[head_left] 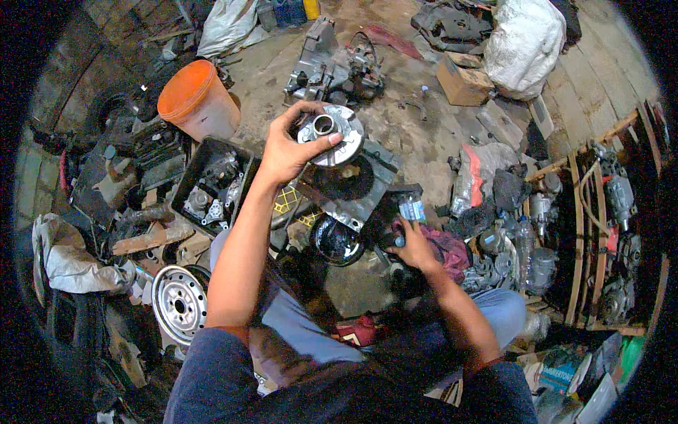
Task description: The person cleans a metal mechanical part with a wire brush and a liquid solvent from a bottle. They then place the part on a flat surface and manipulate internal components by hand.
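Observation:
My left hand (291, 141) is closed around a round silver metal part (346, 138) with a raised hollow collar, thumb on its face. It is held above a flat metal plate (378, 180) with a dark round opening. Just right of the plate, my right hand (415, 247) grips a small plastic bottle (412, 209) with a blue label. A light-blue cap shows beside the thumb; some of the fingers are hidden. A black round bowl (337, 242) with shiny dark contents sits below the plate. Next to my right hand lies a maroon cloth (448, 247).
An orange bucket (201, 99) and a black crate of metal parts (215, 184) stand to the left, near a white wheel rim (179, 304). Ahead lies a gearbox-like assembly (332, 67). At right are a cardboard box (462, 79), a white sack (526, 49) and a wooden rack (575, 240).

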`<action>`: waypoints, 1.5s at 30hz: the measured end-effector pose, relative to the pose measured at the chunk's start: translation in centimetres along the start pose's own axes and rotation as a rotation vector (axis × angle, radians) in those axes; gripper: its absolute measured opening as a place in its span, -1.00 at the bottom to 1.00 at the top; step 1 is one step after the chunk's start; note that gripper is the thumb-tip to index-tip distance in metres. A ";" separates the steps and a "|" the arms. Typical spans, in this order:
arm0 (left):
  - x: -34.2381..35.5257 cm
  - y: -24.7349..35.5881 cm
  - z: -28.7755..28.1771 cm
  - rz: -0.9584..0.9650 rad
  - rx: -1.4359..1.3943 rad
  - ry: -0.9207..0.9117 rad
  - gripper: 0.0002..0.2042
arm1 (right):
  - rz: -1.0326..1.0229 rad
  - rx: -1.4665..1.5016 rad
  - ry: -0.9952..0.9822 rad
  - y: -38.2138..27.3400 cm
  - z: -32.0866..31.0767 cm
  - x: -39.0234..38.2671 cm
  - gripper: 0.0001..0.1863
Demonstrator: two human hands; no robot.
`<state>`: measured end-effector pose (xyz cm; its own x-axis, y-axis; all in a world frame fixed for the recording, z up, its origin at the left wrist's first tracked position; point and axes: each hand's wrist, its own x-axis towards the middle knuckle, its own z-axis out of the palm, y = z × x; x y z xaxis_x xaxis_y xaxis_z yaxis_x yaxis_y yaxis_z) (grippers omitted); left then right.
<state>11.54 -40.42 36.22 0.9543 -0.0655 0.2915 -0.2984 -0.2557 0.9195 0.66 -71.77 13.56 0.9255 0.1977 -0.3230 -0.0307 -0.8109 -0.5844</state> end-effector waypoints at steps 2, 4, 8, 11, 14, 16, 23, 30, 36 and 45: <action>0.4 -1.1 -0.3 -0.049 -0.052 0.029 -0.57 | -0.029 -0.004 0.019 2.6 2.4 1.3 0.02; 0.7 -2.1 -0.2 -0.069 -0.112 0.077 -0.57 | -0.055 -0.042 0.039 4.1 4.3 2.0 -0.03; 0.6 -2.6 0.2 -0.180 -0.442 0.181 -0.48 | -0.020 -0.033 0.029 4.0 5.4 2.3 -0.21; 0.5 -2.8 0.1 -0.240 -0.939 0.141 -0.42 | -0.151 -0.061 0.136 4.5 5.5 3.0 -0.34; 0.2 -2.9 -1.6 -0.295 -1.164 0.156 -0.45 | 0.076 0.011 0.152 3.3 3.4 3.6 -0.40; -0.7 -2.3 -3.0 -0.316 -1.167 0.209 -0.50 | 0.017 0.002 0.203 1.5 0.6 3.2 -0.42; -3.8 -0.8 -3.9 -0.480 -1.159 0.329 -0.55 | -0.004 0.319 0.558 -4.8 -8.2 0.0 -0.46; -7.2 -0.5 -2.6 -0.552 -1.195 0.197 -0.63 | -0.380 0.547 1.000 -10.1 -14.0 -2.9 -0.58; -9.9 -1.1 -2.7 -0.557 -0.970 0.046 -0.45 | -0.372 0.643 0.808 -11.0 -12.1 -3.6 -0.45; -14.5 -4.4 -3.5 -0.550 -0.388 -0.473 -0.45 | -0.091 0.602 -0.248 -13.4 -4.9 -8.4 -0.26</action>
<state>-1.07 -35.00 28.90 0.8448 -0.4499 -0.2898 0.3131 -0.0236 0.9494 -4.87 -65.27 27.70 0.8222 0.4303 -0.3726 -0.2292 -0.3488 -0.9087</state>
